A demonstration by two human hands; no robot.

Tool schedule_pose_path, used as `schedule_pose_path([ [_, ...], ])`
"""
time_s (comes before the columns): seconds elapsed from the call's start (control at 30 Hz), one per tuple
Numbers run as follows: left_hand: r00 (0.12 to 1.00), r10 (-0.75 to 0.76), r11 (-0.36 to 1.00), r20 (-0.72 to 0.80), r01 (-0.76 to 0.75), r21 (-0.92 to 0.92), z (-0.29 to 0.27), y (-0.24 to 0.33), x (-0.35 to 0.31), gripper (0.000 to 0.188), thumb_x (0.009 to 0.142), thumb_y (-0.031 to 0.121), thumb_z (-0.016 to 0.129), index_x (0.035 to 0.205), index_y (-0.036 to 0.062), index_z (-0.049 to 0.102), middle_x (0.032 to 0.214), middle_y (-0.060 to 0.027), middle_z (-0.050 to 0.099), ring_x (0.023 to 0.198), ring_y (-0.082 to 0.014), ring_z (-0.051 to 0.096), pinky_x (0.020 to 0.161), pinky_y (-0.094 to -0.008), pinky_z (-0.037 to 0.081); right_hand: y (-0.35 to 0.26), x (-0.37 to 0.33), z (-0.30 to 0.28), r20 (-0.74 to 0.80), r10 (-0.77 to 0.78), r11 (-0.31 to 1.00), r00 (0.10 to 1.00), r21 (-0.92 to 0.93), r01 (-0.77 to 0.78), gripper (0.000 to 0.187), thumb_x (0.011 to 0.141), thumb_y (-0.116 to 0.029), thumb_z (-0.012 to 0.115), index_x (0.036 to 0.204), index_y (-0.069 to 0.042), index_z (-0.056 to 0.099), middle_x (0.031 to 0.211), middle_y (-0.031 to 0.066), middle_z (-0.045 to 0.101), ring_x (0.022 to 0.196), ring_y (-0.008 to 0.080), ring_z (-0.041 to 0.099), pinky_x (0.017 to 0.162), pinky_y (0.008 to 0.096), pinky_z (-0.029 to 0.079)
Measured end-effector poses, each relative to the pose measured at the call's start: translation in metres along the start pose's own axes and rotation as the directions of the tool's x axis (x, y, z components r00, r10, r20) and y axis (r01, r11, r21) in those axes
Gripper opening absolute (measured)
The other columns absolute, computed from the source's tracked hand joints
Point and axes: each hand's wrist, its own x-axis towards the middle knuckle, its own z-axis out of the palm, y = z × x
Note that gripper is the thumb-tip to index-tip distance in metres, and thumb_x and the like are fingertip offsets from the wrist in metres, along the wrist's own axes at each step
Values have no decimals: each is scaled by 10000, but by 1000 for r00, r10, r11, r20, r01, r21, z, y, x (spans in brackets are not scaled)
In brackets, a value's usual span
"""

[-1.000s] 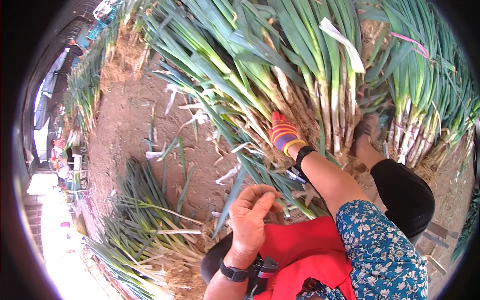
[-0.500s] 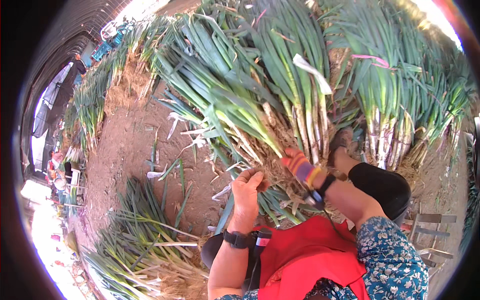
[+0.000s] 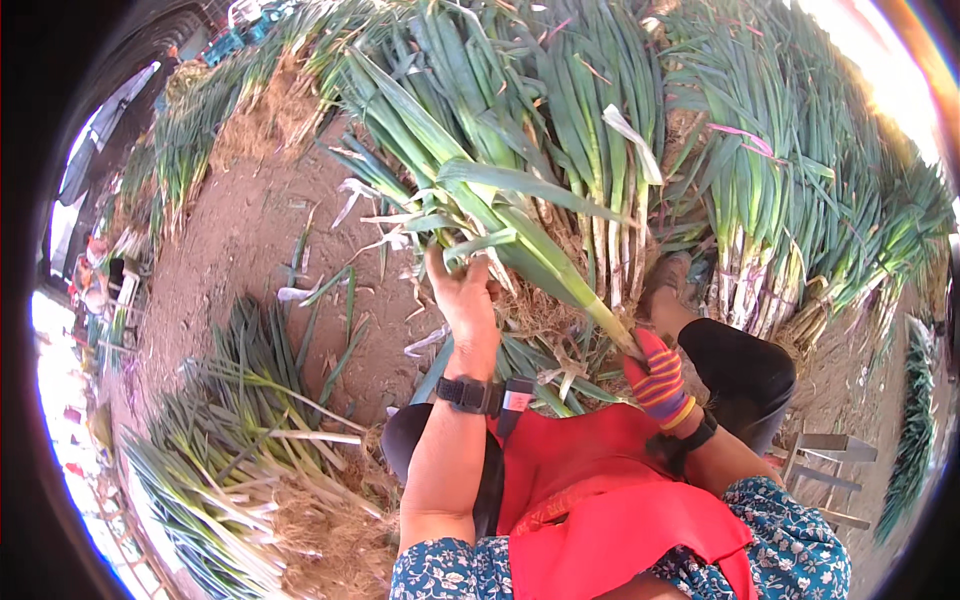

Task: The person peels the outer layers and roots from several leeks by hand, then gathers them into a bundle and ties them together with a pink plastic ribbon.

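Note:
My right hand, in a striped knit glove, is closed around the pale root end of a leek. The leek slants up to the left, its broad green leaves fanning over the pile behind. At a drooping leek leaf, my bare left hand has its fingers curled, partly hidden by the leaves. Beyond both hands stand leek bundles with white stems and brown roots downward. Loose leaves and trimmings lie under the held leek.
A heap of leeks lies on the soil at my left. More tied bundles stand at the right, one with a pink tie. A low metal stand is beside my right leg. Distant blue crates sit at the upper left.
My right hand has drawn the leek's root end down and right, toward my lap. My left hand has moved up and left to the leaves. The head view has shifted slightly.

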Motion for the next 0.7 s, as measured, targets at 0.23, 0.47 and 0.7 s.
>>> schedule_pose_path([
  [0.23, 947, 152, 579, 284, -318, 751, -20, -1, -2, 266, 751, 83, 609, 1001, -7, 623, 803, -155, 639, 738, -270, 609, 680, -353, 470, -7, -10, 13, 75, 146, 989, 986, -10, -146, 369, 717, -86, 689, 1056, -13, 563, 878, 187, 609, 745, 337, 606, 602, 375, 476],
  [0.47, 161, -461, 484, 872, -779, 400, -21, -33, -71, 263, 765, 116, 611, 1015, 33, 621, 787, -203, 634, 738, -260, 627, 688, -369, 482, -18, 43, 22, 159, 202, 919, 966, 310, -243, 381, 732, -112, 693, 1073, 0, 568, 832, 138, 623, 707, 221, 596, 601, 315, 464],
  [0.7, 837, -69, 926, 542, 256, -276, -16, 29, -37, 337, 789, 109, 648, 1095, 24, 534, 966, -73, 610, 867, -202, 596, 749, -360, 499, -61, 37, -3, 580, 389, 438, 715, 567, -698, 326, 790, -66, 640, 1095, 13, 556, 714, 15, 576, 615, 83, 515, 530, 257, 422],
])
